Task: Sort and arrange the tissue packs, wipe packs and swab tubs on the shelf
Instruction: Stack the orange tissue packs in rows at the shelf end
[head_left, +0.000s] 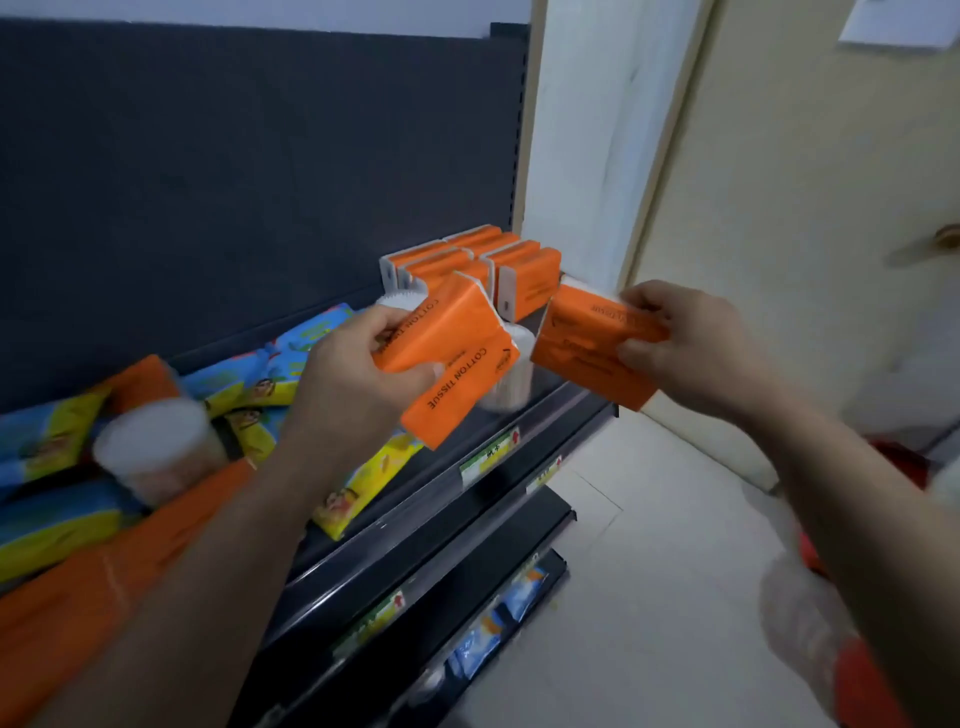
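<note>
Each hand is gripping an orange tissue pack: left hand (358, 358) pack (449, 364) reading "COTTON TISSUE", right hand (685, 343) pack (587, 343) print blurred.

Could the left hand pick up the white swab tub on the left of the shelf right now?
Probably not yet. The left hand is already full, gripping an orange tissue pack, and the right hand holds another. The swab tub lies uncovered beside the left forearm, so the way is free once a pack is put down.

You've got a cream door (810, 218) with a brass handle (943, 240) on the right. Pale tile floor (639, 545) below. Price tags (491, 454) on the rail.
</note>
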